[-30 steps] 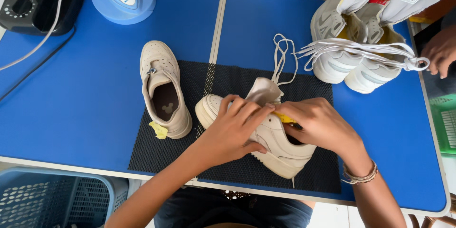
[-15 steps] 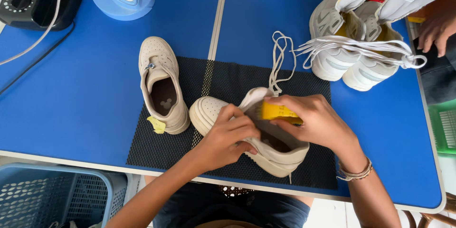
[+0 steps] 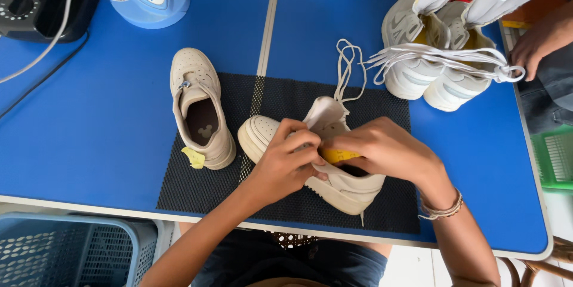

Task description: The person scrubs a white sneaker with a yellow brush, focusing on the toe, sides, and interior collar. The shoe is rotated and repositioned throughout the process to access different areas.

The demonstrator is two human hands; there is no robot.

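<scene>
On the black mat (image 3: 382, 108) near the table's front edge, left hand (image 3: 286, 158) and right hand (image 3: 388, 149) clamp the beige shoe (image 3: 340, 188), yellow insert (image 3: 337, 155) partly seated, lace (image 3: 345, 66) unthreaded; 1 mate (image 3: 200, 108) lies left, unlaced.

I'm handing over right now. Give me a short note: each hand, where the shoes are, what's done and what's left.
Left hand grips the beige shoe on the black mat, at its opening.
Right hand presses a yellow insert into that shoe.
Done: insert partly inside.
Left: seat it; the laces hang loose.
Second beige shoe lies alone, its opening empty, a yellow tag at its heel.
White pair stands far right.
</scene>
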